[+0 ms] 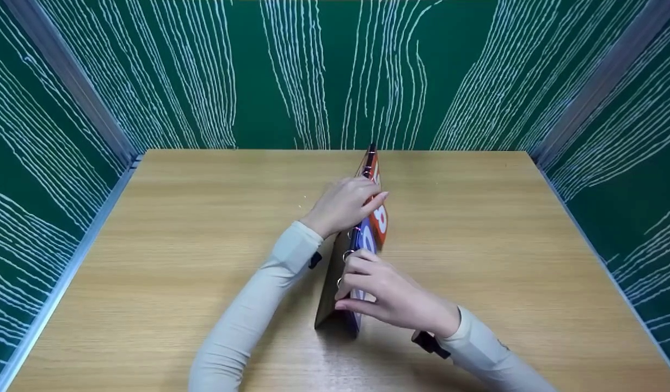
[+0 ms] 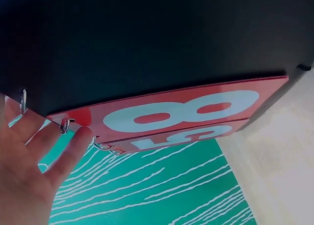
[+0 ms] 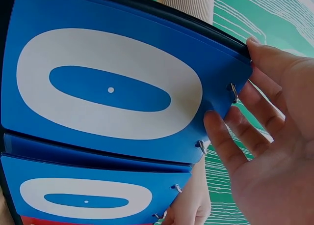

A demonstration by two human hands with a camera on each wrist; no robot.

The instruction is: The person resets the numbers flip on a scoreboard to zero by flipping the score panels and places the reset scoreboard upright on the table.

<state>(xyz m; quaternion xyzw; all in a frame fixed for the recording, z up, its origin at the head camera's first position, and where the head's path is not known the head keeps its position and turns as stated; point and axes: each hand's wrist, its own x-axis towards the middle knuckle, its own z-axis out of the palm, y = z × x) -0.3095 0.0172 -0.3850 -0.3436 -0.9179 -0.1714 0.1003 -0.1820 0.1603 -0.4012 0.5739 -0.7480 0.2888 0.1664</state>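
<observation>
Head view shows a ring-bound flip scoreboard standing like a tent on the bench, directly beneath both sets of fingers, its ridge running away from the person. The right hand has its fingers bent over the ridge's near end, loosely gripping it: the thumb meets the black corner, and one fingertip rests on the face of a blue card marked 0. Two metal rings pass through that card right beside these fingers. The left hand grips the ridge farther along, its fingers bent over the edge and its thumb beside a ring, just above a red card marked 8. Between the two hands hangs a second blue card, also marked 0; past the left fingers is another red card, its digit foreshortened. Below the fingers, the wooden bench spreads to either side. Pale sleeves cover both arms, and beyond the fingers rises a green backdrop with wavy white lines.
</observation>
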